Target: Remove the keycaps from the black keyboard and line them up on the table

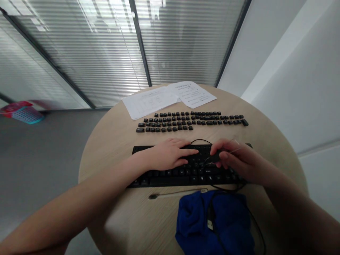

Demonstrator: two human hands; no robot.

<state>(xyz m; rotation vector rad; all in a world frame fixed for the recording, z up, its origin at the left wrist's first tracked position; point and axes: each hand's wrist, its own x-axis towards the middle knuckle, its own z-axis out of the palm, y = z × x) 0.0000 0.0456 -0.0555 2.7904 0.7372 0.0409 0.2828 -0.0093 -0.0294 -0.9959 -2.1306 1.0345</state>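
Note:
A black keyboard (170,180) lies across the round table before me; part of its upper area shows bare black with keycaps gone. My left hand (170,154) rests flat on it, fingers stretched out toward the right. In my right hand (233,157), the fingers are closed around a keycap puller (215,157) with a dark handle and thin wire loops. Its wire end reaches down to the keys right of my left fingertips. Whether the wire grips a key is too small to tell. Several loose black keycaps (170,124) sit in rows beyond the keyboard.
Printed papers (154,101) lie at the far edge of the table (106,152). Nearest me is a blue cloth (191,219) with a USB cable (210,216) across it. A thin tool with a dark end (153,196) lies beside the cloth. A basket (26,113) stands at left.

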